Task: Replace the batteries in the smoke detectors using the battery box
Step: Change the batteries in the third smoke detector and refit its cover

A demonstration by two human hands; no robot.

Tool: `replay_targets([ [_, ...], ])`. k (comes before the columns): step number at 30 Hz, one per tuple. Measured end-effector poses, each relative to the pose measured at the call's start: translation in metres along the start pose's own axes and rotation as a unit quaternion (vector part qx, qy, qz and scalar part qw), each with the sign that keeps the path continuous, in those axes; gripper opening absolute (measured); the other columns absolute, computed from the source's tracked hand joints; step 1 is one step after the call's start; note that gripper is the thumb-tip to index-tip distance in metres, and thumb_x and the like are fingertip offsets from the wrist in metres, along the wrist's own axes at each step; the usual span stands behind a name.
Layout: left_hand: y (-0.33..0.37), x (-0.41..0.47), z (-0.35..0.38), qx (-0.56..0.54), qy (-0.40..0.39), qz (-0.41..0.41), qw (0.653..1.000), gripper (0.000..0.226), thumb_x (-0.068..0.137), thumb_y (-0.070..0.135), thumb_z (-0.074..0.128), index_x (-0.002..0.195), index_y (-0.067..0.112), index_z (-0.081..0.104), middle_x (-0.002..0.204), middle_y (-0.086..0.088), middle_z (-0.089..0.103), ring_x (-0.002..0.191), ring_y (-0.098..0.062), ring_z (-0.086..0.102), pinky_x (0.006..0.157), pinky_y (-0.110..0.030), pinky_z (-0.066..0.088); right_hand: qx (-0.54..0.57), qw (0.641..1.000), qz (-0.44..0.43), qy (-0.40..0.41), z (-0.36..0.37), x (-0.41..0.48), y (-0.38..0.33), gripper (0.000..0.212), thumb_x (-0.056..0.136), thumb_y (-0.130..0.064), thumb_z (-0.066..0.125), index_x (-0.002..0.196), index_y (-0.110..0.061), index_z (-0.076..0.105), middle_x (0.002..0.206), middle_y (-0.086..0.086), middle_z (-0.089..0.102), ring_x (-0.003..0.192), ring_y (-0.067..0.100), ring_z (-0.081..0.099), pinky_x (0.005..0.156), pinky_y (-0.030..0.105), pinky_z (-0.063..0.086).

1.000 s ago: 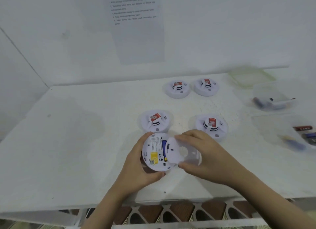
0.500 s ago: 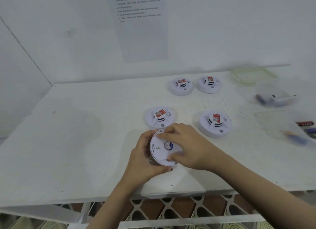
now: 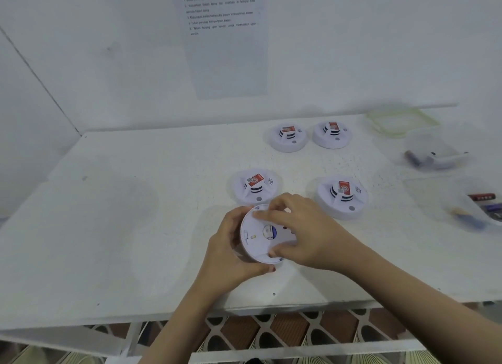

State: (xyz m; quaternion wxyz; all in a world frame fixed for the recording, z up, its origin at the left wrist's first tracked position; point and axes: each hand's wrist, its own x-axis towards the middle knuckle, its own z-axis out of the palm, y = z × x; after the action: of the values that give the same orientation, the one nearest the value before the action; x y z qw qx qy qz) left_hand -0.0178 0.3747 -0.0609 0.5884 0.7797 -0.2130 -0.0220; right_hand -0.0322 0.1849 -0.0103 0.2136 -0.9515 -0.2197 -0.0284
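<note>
At the bench's [image 3: 135,227] front edge your left hand [image 3: 231,252] grips the smoke detector [image 3: 242,253] to steady it; your right hand [image 3: 301,233] clamps its back cover [image 3: 258,244], probably to twist it shut.

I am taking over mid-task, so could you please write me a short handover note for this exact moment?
Left hand grips the upturned detector by its side; right hand pinches it across its back face.
Four other detectors sit face up on the table; two clear battery boxes stand at the right.
Done: its back is on; whether locked is unclear.
Left: set it down; which others need batteries I cannot tell.
</note>
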Motion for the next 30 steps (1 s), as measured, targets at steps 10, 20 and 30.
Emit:
replay_targets([
  [10, 0.000, -0.001, 0.000, 0.012, 0.004, -0.009, 1.000, 0.091, 0.048, 0.018, 0.094, 0.125, 0.028, 0.047, 0.120, 0.017, 0.059, 0.115, -0.010, 0.057, 0.082, -0.024, 0.055, -0.049, 0.997, -0.026, 0.058, 0.003, -0.007, 0.010, 0.057, 0.069, -0.051, 0.064, 0.116, -0.018, 0.061, 0.103, -0.004, 0.059, 0.092, 0.009, 0.047, 0.080, 0.022, 0.034],
  [20, 0.000, -0.002, 0.002, 0.016, 0.014, -0.004, 1.000, 0.090, 0.048, 0.015, 0.094, 0.126, 0.024, 0.048, 0.118, 0.017, 0.060, 0.114, -0.010, 0.058, 0.083, -0.021, 0.053, -0.036, 0.992, 0.014, 0.123, 0.013, -0.009, 0.008, 0.054, 0.063, -0.054, 0.069, 0.106, -0.022, 0.062, 0.097, -0.010, 0.060, 0.085, 0.010, 0.052, 0.076, 0.029, 0.037],
  [30, 0.007, -0.003, 0.006, 0.029, 0.012, 0.021, 0.999, 0.089, 0.053, 0.014, 0.094, 0.130, 0.025, 0.049, 0.122, 0.015, 0.060, 0.116, -0.009, 0.057, 0.085, -0.014, 0.049, 0.135, 0.982, 0.085, 0.104, 0.015, -0.009, 0.002, 0.066, 0.066, -0.067, 0.060, 0.121, -0.032, 0.046, 0.117, -0.009, 0.047, 0.103, 0.002, 0.046, 0.084, 0.019, 0.043],
])
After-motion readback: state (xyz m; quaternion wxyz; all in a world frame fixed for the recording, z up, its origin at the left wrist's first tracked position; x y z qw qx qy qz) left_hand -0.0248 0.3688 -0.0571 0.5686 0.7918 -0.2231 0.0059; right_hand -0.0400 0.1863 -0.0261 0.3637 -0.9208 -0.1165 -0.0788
